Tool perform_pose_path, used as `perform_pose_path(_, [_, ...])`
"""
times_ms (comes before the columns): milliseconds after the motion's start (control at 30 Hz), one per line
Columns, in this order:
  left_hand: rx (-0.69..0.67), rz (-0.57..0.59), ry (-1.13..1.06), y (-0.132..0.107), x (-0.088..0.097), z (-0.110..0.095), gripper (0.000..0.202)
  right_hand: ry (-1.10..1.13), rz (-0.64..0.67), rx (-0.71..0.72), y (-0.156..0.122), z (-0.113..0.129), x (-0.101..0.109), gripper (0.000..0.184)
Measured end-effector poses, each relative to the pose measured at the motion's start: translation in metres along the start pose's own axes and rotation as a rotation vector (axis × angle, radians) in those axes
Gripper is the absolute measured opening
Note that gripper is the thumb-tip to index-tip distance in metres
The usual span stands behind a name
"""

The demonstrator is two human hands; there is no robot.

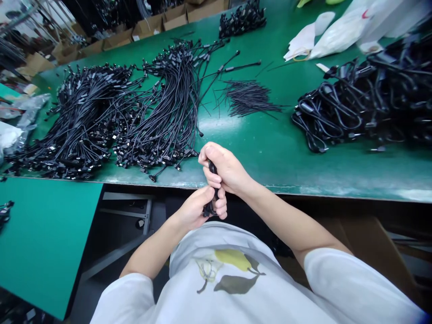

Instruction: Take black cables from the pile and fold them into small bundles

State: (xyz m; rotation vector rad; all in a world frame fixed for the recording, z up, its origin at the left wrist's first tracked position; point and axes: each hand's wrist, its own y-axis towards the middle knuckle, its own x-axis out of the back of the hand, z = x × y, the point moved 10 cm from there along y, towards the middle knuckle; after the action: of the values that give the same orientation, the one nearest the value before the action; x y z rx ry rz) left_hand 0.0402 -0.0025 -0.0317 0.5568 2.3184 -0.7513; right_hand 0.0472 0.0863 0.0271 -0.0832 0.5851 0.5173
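Both hands are held together just off the front edge of the green workbench (256, 180). My left hand (195, 209) and my right hand (222, 168) are closed around a short black cable (212, 167). A black connector end (208, 209) shows below my left hand, and the rest of the cable is hidden by my fingers. The nearest thing on the bench is a large heap of black cables with small connectors (158, 126), just beyond my right hand.
A second black cable heap (84, 121) lies to the left, and a thick coiled pile (364, 103) lies to the right. Thin black wires (248, 98) lie between them. White plastic bags (340, 33) and cardboard boxes (162, 22) stand beyond. A lower green table (43, 243) is at left.
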Motion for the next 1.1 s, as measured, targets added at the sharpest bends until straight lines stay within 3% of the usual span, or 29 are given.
perform_pose_path(67, [-0.054, -0.074, 0.133, 0.001, 0.014, -0.004, 0.046, -0.204, -0.012, 0.079, -0.001, 0.015, 0.006, 0.023])
perform_pose_path(133, [-0.148, -0.193, 0.429, -0.001, 0.033, -0.019, 0.045, -0.584, -0.020, 0.260, -0.007, 0.043, 0.008, 0.018])
perform_pose_path(200, [-0.269, -0.301, 0.872, -0.007, 0.044, -0.043, 0.037, -1.035, 0.106, 0.432, -0.019, 0.056, -0.008, 0.020])
perform_pose_path(233, [-0.317, -0.328, 1.101, -0.009, 0.044, -0.052, 0.032, -1.242, 0.217, 0.457, -0.025, 0.051, -0.016, 0.021])
perform_pose_path(300, [-0.359, -0.302, 1.476, -0.010, 0.039, -0.060, 0.024, -1.559, 0.447, 0.329, -0.035, 0.022, -0.017, 0.024])
perform_pose_path(367, [-0.353, -0.223, 1.720, -0.008, 0.033, -0.055, 0.023, -1.687, 0.592, 0.085, -0.044, -0.007, -0.001, 0.028])
perform_pose_path(433, [-0.332, -0.131, 1.889, -0.005, 0.030, -0.044, 0.028, -1.611, 0.676, -0.080, -0.053, -0.024, 0.010, 0.031])
perform_pose_path(500, [-0.328, -0.072, 1.994, -0.003, 0.027, -0.034, 0.033, -1.485, 0.716, -0.115, -0.060, -0.029, 0.012, 0.031])
perform_pose_path(600, [-0.312, -0.031, 1.988, -0.003, 0.025, -0.031, 0.033, -1.541, 0.666, -0.107, -0.062, -0.030, 0.018, 0.025])
perform_pose_path(767, [-0.229, 0.030, 1.704, -0.001, 0.017, -0.038, 0.028, -1.814, 0.688, 0.043, -0.065, -0.034, 0.011, 0.019])
perform_pose_path(900, [-0.107, -0.018, 1.525, 0.005, 0.019, -0.044, 0.023, -1.908, 0.662, 0.149, -0.063, -0.021, 0.003, 0.014])
perform_pose_path(1100, [0.084, 0.100, 1.161, 0.011, 0.013, -0.029, 0.020, -1.917, 0.681, 0.216, -0.064, -0.001, -0.004, 0.010])
